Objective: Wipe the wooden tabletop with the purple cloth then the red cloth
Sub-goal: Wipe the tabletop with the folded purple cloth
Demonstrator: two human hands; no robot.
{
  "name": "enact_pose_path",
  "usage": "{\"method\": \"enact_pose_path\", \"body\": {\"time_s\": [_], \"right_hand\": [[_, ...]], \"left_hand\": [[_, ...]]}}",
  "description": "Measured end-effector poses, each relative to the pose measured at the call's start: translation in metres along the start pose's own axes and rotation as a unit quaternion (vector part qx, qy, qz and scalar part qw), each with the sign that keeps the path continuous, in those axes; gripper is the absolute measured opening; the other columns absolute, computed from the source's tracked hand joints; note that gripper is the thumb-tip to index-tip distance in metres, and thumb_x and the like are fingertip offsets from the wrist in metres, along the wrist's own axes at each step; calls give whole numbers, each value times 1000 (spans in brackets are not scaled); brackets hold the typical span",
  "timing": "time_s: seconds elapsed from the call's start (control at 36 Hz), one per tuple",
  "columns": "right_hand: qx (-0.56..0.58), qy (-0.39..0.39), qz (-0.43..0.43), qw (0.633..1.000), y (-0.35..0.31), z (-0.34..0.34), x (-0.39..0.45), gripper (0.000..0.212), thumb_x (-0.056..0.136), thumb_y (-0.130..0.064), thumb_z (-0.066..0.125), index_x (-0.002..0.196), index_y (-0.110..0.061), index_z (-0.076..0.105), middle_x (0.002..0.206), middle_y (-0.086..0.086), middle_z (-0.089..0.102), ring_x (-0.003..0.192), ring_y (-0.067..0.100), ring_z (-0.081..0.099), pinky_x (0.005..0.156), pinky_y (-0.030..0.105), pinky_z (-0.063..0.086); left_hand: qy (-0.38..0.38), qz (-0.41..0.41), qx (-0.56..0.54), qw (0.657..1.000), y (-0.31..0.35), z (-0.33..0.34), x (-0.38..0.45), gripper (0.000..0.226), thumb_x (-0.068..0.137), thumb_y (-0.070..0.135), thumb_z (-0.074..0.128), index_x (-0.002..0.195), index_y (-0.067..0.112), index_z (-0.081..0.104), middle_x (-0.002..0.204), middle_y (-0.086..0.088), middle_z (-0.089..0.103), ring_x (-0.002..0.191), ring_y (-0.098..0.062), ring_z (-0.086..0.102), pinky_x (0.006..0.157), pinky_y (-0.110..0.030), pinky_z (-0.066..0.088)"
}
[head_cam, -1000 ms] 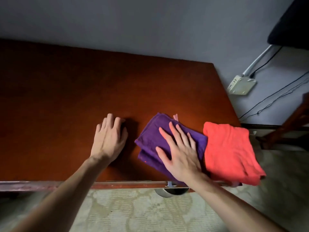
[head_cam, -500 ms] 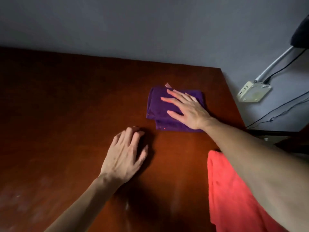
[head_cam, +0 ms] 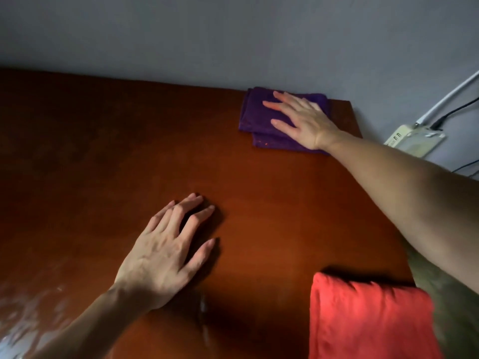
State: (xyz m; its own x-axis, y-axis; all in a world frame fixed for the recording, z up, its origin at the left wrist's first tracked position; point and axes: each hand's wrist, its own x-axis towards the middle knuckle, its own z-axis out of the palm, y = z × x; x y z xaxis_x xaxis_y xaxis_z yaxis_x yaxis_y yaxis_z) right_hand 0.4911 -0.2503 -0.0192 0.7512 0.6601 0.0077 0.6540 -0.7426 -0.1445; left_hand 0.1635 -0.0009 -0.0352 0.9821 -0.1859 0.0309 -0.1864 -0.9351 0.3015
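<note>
Flat right hand (head_cam: 303,120) on folded purple cloth (head_cam: 255,117)

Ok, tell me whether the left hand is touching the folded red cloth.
No, the left hand rests flat on bare wooden tabletop, apart from the red cloth.

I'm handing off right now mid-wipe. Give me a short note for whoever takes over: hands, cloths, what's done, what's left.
Right hand: flat, fingers straight, pressing the purple cloth at the tabletop's far right corner by the wall.
Left hand: open, resting on bare wood, holding nothing.
Red cloth: folded at the near right edge, untouched.
Done: purple wipe under way.
Left: finish the purple pass, then wipe with the red cloth.
</note>
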Motion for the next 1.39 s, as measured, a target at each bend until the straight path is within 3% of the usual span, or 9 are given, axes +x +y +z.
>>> {"method": "enact_pose_path", "body": {"time_s": [0.17,0.25,0.44,0.58,0.72,0.89,1.0,1.22,1.39], "right_hand": [[8,29,104,994,-15,10,-41,60,104,-65,28,160,-45,22,172,-6,10,159,14,6,127,45,5],[14,35,125,991,-26,12,-83,65,100,-70,26,160,-45,20,173,-6,9,159,14,5,127,45,5],[-3,25,99,995,-47,18,-203,74,92,-74,18,160,-45,20,172,-9,10,159,13,7,127,45,7],[-20,3,50,999,-41,18,-239,68,97,-71,21,160,-47,15,172,-9,7,159,10,2,127,43,7],[-18,-11,-4,1000,-23,11,-225,63,100,-66,28,160,-46,22,172,-11,8,159,10,4,125,41,7],[-14,-37,-43,998,11,-1,-174,62,101,-64,30,159,-45,24,172,-12,9,159,11,5,128,46,11],[-10,-39,-16,999,32,-5,-122,61,100,-67,27,158,-49,20,172,-13,8,158,10,6,126,43,8],[-1,-8,77,997,53,-7,-22,55,104,-63,30,157,-50,21,172,-7,12,158,17,9,127,48,8],[2,14,148,989,42,-6,2,58,105,-64,24,160,-44,21,171,-1,17,158,20,10,126,46,6]], "left_hand": [[8,1,-4,1000,1,0,-1,62,102,60,23,155,29,30,158,5,28,153,-7,10,123,-27,0],[15,-8,-9,1000,3,-1,-1,62,101,61,26,154,30,31,156,5,29,152,-10,17,122,-30,11],[64,-57,-8,996,9,-6,-6,58,94,56,37,140,23,49,136,-6,46,125,-32,50,102,-48,33],[113,-115,-8,987,-2,-20,-14,58,92,55,38,136,21,54,126,-13,47,114,-42,50,93,-56,36],[65,-107,3,992,-32,-29,-26,61,92,59,34,143,27,48,129,-12,43,115,-42,50,91,-61,41],[27,-92,-24,995,-51,-18,-27,69,95,63,28,151,25,40,148,-6,37,133,-33,42,102,-57,39],[29,-78,-28,996,-56,-15,-26,70,97,66,23,152,26,37,150,6,32,144,-27,33,108,-57,37],[27,-85,-31,995,-52,-16,-22,60,99,56,27,152,28,39,153,-2,37,152,-14,21,115,-41,27],[24,-85,-29,996,-51,-16,-23,60,101,56,27,153,28,37,155,0,36,153,-12,17,119,-39,19]]}}
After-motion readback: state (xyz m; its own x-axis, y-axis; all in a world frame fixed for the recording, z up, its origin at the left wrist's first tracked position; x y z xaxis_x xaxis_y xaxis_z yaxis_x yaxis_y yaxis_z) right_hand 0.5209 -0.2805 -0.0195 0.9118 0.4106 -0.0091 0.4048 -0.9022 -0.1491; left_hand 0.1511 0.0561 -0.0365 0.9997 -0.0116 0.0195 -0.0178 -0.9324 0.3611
